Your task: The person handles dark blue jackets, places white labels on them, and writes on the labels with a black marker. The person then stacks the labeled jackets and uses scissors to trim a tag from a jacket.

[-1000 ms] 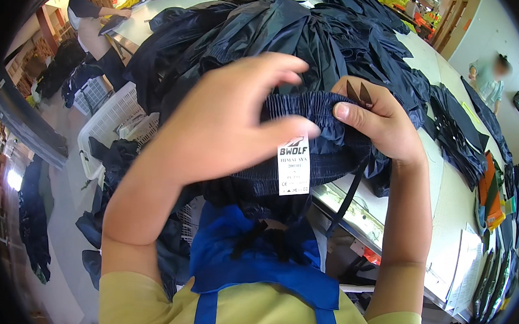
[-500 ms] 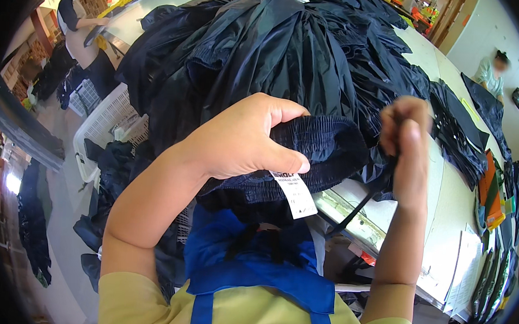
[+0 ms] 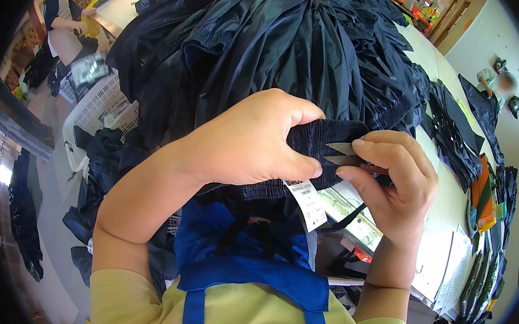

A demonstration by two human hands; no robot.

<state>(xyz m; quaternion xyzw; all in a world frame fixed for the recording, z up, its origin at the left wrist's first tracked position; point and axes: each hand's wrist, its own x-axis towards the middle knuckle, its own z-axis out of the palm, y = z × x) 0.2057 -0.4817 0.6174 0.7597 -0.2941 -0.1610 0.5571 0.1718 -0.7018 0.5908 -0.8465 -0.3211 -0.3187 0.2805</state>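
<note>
My left hand point(image 3: 261, 141) is closed round the gathered elastic waistband point(image 3: 327, 136) of a dark navy garment, thumb in front and fingers behind. A white label point(image 3: 306, 204) hangs from the band just below my left thumb. Small thread snips point(image 3: 343, 154) are in my right hand point(image 3: 400, 172), pinched between thumb and fingers. Their two blades are apart and point left, over the waistband and close to my left thumb. The rest of the garment is partly hidden beneath my left forearm.
A large heap of dark shiny garments point(image 3: 279, 49) covers the table ahead. A white plastic basket point(image 3: 87, 123) stands at left beside dark cloth. Along the table's right edge hang an orange item point(image 3: 483, 196) and dark strips. People are at far left and far right.
My right hand has come left and down to the waistband, and the snips' blades now show. The left hand with the waistband has shifted slightly right.
</note>
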